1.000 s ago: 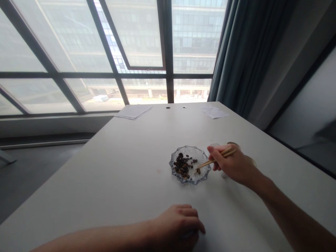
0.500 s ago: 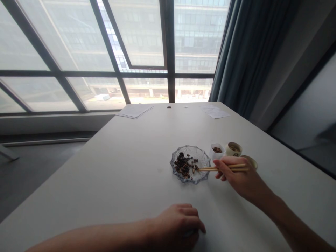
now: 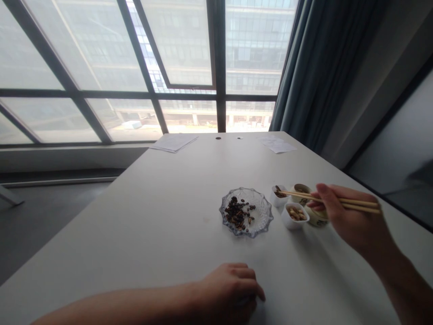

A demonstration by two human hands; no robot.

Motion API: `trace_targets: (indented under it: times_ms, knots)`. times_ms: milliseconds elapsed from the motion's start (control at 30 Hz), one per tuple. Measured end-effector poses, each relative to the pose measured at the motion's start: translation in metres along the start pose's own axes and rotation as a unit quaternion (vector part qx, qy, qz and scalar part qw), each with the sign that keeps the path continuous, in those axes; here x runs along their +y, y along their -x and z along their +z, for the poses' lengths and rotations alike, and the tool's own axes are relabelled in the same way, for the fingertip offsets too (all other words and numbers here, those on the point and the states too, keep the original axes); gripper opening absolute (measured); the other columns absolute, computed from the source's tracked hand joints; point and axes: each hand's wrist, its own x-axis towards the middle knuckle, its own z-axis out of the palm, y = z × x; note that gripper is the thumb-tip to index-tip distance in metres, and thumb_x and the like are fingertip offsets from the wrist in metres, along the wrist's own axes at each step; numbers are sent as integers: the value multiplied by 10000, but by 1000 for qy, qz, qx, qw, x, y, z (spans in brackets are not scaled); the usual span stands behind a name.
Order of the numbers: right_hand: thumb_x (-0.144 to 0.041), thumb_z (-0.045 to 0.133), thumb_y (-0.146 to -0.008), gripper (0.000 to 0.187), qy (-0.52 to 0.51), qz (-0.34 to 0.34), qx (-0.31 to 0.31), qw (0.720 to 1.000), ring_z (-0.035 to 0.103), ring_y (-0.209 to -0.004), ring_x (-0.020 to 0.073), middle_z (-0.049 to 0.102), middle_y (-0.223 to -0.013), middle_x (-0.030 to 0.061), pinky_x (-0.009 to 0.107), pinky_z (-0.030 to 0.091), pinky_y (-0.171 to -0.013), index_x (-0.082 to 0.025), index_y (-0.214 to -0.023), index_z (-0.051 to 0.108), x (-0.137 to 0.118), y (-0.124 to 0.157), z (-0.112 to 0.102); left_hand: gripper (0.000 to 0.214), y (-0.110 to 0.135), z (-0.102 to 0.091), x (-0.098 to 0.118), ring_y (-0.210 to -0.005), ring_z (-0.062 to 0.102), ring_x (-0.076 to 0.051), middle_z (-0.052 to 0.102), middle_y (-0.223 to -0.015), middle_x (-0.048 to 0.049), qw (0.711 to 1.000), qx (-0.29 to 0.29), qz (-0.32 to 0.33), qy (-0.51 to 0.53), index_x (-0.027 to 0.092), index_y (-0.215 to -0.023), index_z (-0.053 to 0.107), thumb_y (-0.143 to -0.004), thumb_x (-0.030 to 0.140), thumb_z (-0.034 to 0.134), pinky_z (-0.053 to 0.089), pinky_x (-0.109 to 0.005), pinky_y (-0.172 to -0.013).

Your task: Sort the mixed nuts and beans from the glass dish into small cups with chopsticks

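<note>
My right hand [image 3: 348, 212] grips a pair of wooden chopsticks [image 3: 324, 198], and their tips reach over a small white cup [image 3: 279, 195] holding dark pieces. Beside that cup are a white bowl [image 3: 295, 215] of pale seeds and a cream cup [image 3: 300, 189]. A second patterned cream cup [image 3: 316, 217] sits partly under my right hand. To the left, a scalloped glass dish [image 3: 246, 212] holds dark seeds and pieces. My left hand [image 3: 230, 289] rests curled on the table near its front edge, with something small and pale showing under the fingers.
The white table [image 3: 135, 216] ends at the far side by a large window [image 3: 216, 67]. Papers [image 3: 174, 143] and another sheet [image 3: 275, 144] lie near the far edge. A dark curtain [image 3: 314, 67] hangs at the right.
My right hand has moved right and away from the glass dish, carrying the chopsticks over the small cups, which are now uncovered. My left hand has stayed still.
</note>
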Motion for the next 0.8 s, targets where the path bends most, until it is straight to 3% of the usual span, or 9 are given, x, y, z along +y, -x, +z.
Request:
trace_targets:
  times_ms: [100,233,467,633,800]
  knots:
    - [-597,739,-959,415,7,-6,-28,1000,799,-631,223,821,-737,59,280,625,-562,-217,-816,822,4,-7,-3,274,0,0,1,-868,731,-204,756,-950,-48,1000,3,-7,-5,223,-1133,708,-897,101,641,598,-253,-850]
    - [-599,757,-948,406,-53,29,-33,998,802,-648,220,828,-769,66,271,637,-567,-207,-865,823,-1,5,9,260,-1,1,0,-857,730,-203,757,-946,-46,1000,-2,-2,-6,224,-1126,708,-899,111,651,601,-254,-856]
    - [-657,690,-976,500,-153,72,-166,971,777,-582,210,808,-700,78,280,635,-557,-190,-859,820,-3,35,47,263,0,1,2,-835,721,-202,753,-931,-42,1000,18,-1,-7,220,-1112,715,-887,103,648,596,-248,-843]
    - [-639,638,-1018,525,-130,61,-167,975,751,-583,189,806,-719,78,269,609,-555,-192,-806,813,-3,44,60,245,-1,0,3,-862,731,-206,750,-948,-47,1000,0,-2,-19,229,-1140,685,-921,125,646,597,-256,-871]
    - [-632,640,-1017,529,-124,52,-145,980,774,-614,220,810,-726,86,297,638,-567,-197,-768,810,-7,43,56,243,-2,1,0,-836,727,-203,744,-931,-46,1000,6,5,-12,228,-1125,681,-910,125,634,598,-258,-845]
